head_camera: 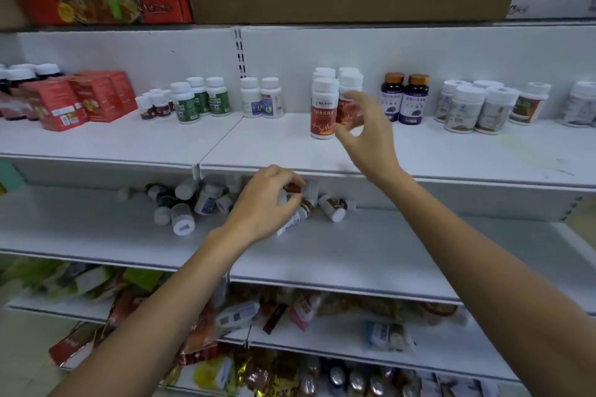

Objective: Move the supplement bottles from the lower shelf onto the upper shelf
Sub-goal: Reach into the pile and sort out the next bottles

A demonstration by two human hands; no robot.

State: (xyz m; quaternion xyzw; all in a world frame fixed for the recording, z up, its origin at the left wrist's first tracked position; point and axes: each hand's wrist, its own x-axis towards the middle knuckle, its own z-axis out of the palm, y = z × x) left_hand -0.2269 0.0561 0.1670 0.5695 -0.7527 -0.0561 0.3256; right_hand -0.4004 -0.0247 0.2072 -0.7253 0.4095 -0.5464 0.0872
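Several white-capped supplement bottles (183, 217) lie tumbled in a heap at the back of the lower shelf (96, 229). My left hand (264, 203) reaches into that heap and its fingers curl round a small bottle with a red-brown label (294, 187). My right hand (364, 130) hovers over the upper shelf (258, 145), fingers spread and holding nothing, just right of a group of upright red-labelled bottles (324, 106). One red-labelled bottle (345, 109) stands right behind its fingers.
The upper shelf carries rows of upright bottles: green-labelled (200, 100), white (261, 97), dark purple (404, 98), beige (474, 108), plus red boxes (77, 100) at left. Cartons sit above. Snack packets (290, 309) fill the shelves below.
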